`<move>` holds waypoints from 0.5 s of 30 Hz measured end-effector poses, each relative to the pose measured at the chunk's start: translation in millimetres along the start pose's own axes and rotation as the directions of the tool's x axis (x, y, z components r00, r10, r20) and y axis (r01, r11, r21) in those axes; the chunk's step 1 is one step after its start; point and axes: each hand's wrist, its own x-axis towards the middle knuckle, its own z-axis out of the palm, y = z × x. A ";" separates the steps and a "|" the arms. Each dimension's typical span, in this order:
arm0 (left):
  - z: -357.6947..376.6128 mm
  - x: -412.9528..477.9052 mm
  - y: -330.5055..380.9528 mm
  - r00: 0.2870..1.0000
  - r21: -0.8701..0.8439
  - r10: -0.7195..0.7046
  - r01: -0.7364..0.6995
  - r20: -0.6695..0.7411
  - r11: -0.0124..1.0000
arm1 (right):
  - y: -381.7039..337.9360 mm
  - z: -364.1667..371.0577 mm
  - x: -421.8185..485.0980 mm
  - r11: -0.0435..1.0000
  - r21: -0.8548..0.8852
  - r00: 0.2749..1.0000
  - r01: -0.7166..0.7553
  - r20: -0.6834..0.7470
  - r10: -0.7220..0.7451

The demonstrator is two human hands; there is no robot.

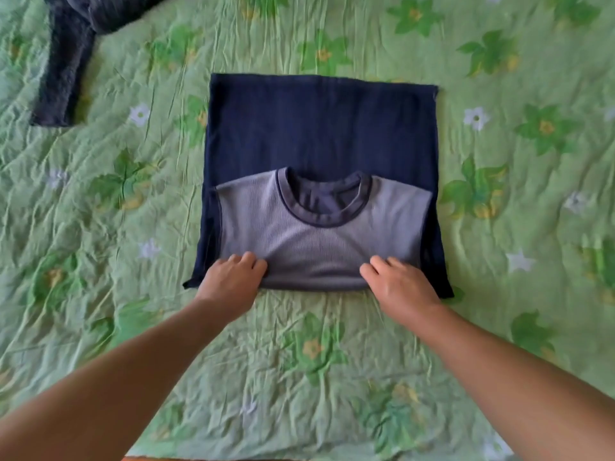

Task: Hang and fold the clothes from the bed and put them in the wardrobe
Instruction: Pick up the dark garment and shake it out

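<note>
Both forearms come in from the bottom over the green flower-print quilted bedspread (299, 361), which is creased all over. L hand (231, 282) and R hand (401, 286) sit on the near fold edge of the navy-and-grey ribbed knit shirt (319, 128), L toward the left end and R toward the right end, well apart. Fingers of both are bent, knuckles up, on top of the grey cloth. The thumbs are hidden, so can't tell if they pinch the fold or just press it flat.

The shirt lies flat mid-bed. Its grey top panel (316, 241) w/ the dark round collar (324, 214) is doubled back onto the navy body, collar pointing away. Navy shows on both sides and beyond, w/ the hem at the far end and its corners fairly square.

Step in hand, prob: folding this shirt, first lengthwise fold made, edge being set or taken up. Next move likely needs both hands to take the near fold w/ all layers and carry it away toward the far hem, keeping L and R level so the edges meet, then smooth it. The thin knit may slip or bunch at the sides.

Far left, a dark grey-blue rumpled garment (63, 71) lies untouched, one long limb trailing down. It's still to do. No wardrobe in view.
</note>
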 end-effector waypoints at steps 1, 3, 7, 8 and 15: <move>0.1 -10.2 4.2 0.999 -0.019 0.021 -0.021 0.047 1.000 | -3.8 -3.3 -10.7 1.000 0.005 0.999 0.011 0.047 -0.012; 4.6 -33.9 14.3 0.985 -0.063 0.061 -0.051 0.161 0.997 | -15.5 -3.7 -36.0 0.999 0.030 0.986 0.042 0.158 -0.046; 25.7 -83.1 37.4 0.918 -0.104 0.132 -0.100 0.374 0.990 | -43.0 9.2 -83.5 0.989 0.131 0.909 0.063 0.401 -0.111; 31.8 -93.3 42.4 0.908 -0.100 0.134 -0.102 0.398 0.990 | -46.3 12.5 -92.1 0.990 0.129 0.885 0.066 0.451 -0.117; 16.6 -66.3 18.5 0.962 -0.253 -0.199 0.148 -0.189 0.956 | -8.2 -1.8 -50.3 0.950 0.289 0.991 -0.117 -0.029 0.130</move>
